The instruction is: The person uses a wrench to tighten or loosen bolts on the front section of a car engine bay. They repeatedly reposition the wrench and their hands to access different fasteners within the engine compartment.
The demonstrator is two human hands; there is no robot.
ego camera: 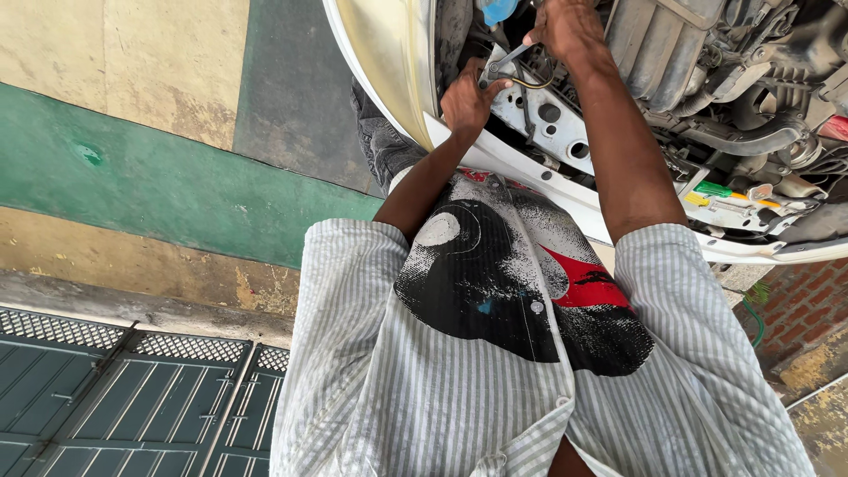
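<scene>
left hand (466, 99) closed on the pliers (505, 64) above the white bracket (543, 119), right hand (565, 28) closed on their far handle (jaws hidden); advise steady, square squeeze.

We find little room at the car's open front. Our left hand (465, 99) and right hand (565, 31) crowd one pocket above the white bracket (552, 119). The cream fender (389, 53) walls the left side; the engine cover (662, 40) and black hose (751, 141) block the right. Free room lies back toward our striped shirt (371, 371).
</scene>
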